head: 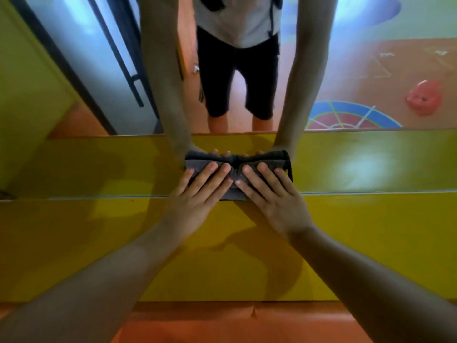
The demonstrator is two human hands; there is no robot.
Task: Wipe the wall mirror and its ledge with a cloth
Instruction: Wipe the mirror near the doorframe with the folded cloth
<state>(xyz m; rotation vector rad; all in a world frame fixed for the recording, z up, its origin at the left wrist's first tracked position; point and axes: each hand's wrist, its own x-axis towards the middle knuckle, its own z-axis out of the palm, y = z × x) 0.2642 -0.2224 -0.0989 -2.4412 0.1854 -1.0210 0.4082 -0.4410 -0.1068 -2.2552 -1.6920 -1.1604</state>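
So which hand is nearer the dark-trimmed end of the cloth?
Right. The right hand lies flat on the cloth beside its dark-trimmed end; the left hand presses the opposite half, farther from that end.

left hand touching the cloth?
Touching. Head view: the left hand lies on the cloth, fingers straight and flat on it, no gap.
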